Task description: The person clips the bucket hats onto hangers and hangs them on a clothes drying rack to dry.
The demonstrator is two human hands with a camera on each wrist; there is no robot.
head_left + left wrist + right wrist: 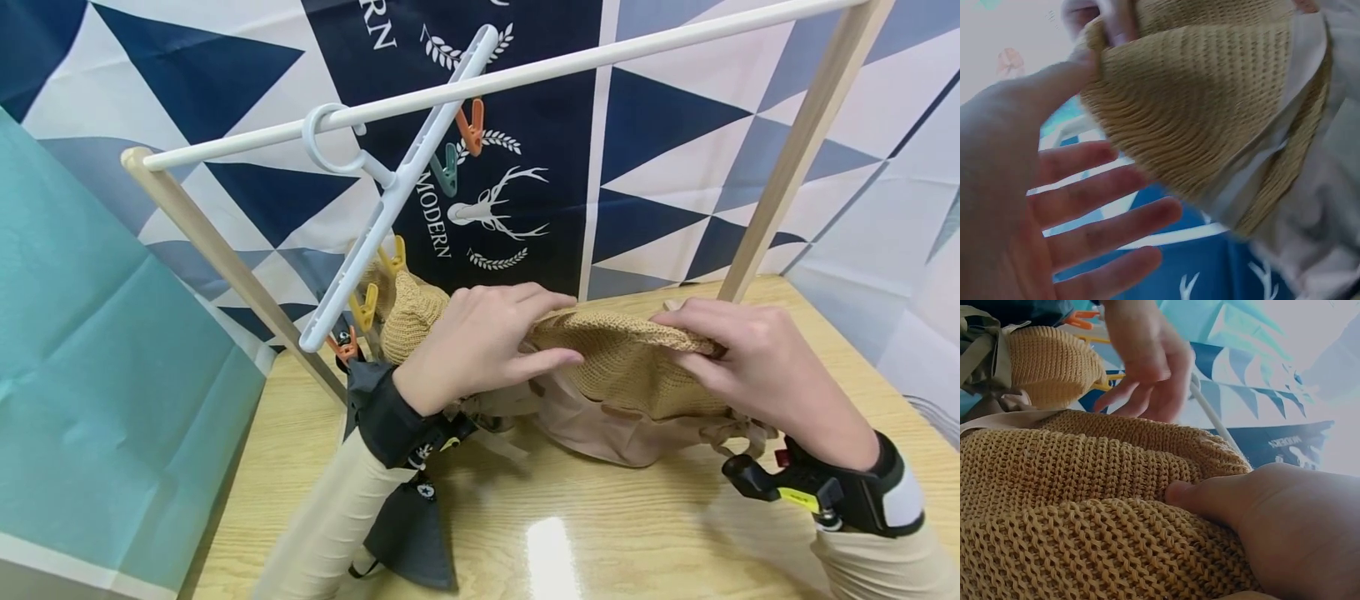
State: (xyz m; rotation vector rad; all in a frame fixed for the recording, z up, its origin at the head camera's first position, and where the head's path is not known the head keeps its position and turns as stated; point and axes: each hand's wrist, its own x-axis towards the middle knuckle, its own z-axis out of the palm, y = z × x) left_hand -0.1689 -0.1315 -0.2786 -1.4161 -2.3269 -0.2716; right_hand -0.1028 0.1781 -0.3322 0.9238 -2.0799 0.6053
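A tan woven sun hat (637, 367) with beige fabric along it is held up above the table. My right hand (757, 358) pinches its edge at the right, thumb on the near side. My left hand (495, 342) is at the hat's left end, thumb apart; in the left wrist view the fingers of that left hand (1104, 219) are straight and spread, the thumb right at the woven edge. In the right wrist view the left hand (1154, 369) appears beyond the woven hat (1085, 487).
A white rail on wooden posts carries a light blue hanger (397, 187). Yellow clips (365, 308) are at another woven hat (412, 312); orange (471, 127) and green (446, 171) clips hang farther back. A dark fabric piece (412, 533) is below my left forearm, over the wooden table (600, 533).
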